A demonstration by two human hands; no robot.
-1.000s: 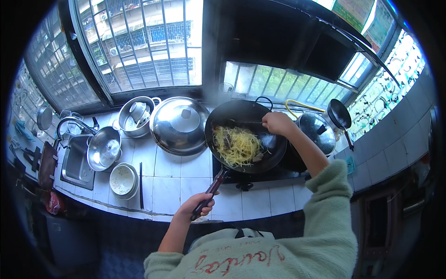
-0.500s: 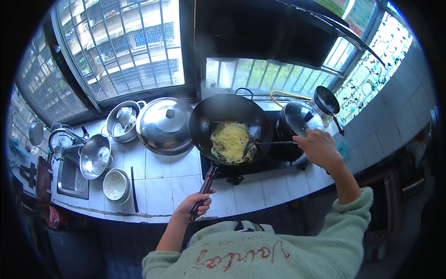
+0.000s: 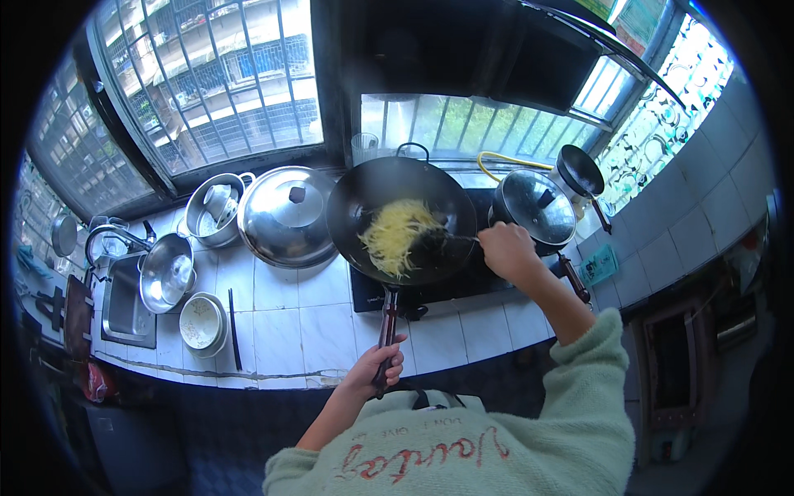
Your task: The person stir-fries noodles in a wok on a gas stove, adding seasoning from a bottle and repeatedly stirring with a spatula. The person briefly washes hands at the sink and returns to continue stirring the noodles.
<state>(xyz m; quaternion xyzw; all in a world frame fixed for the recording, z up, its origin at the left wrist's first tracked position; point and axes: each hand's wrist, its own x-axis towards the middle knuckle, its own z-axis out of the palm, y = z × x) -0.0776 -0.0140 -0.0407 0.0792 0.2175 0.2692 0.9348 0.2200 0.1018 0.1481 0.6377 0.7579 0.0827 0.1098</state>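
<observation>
A dark wok (image 3: 364, 186) sits on the black gas stove, holding a heap of pale yellow shreds (image 3: 399, 236) that look like potato. My left hand (image 3: 379, 367) is wrapped round the wok's brown handle, near its end. Gripped in my right hand (image 3: 510, 250) is a spatula (image 3: 461, 238), its shaft reaching left over the wok's rim. The spatula's dark head is in the wok, at the right side of the shreds, blurred and hard to make out.
Left of the wok lies a large domed lid (image 3: 285, 219), beside a pot (image 3: 217, 217) with bowls inside. Stacked bowls (image 3: 201, 324), chopsticks (image 3: 235, 331), a metal basin (image 3: 168, 273) and the sink (image 3: 124, 310) are farther left. A lidded pan (image 3: 533, 207) stands right, near a small pan (image 3: 581, 171).
My right hand has moved left and a little down with the spatula. The wok's handle and my left hand have swung right, and the shreds have spread toward the wok's left.
</observation>
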